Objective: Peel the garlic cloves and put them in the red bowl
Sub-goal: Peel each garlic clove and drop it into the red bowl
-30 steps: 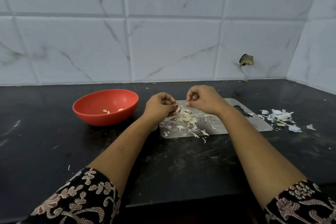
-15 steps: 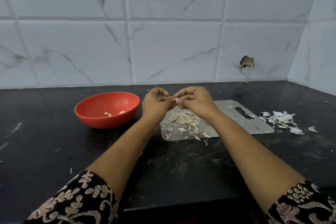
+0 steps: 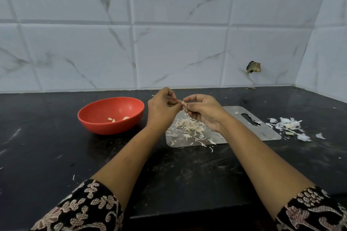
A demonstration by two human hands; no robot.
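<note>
Bench filling lower frame, dark, flecked with skin bits. Steel board at centre right carrying peel heap; I am aiming waste there. Left hand and right hand meeting at frame centre, fingers of both pinched on garlic clove, raised over board's far left corner. Clove too small to tell how much skin is left. I am advising: left hand steadying, right nails stripping lengthwise, no crushing. Red bowl sitting centre left, holding few peeled cloves; bare clove is going there.
</note>
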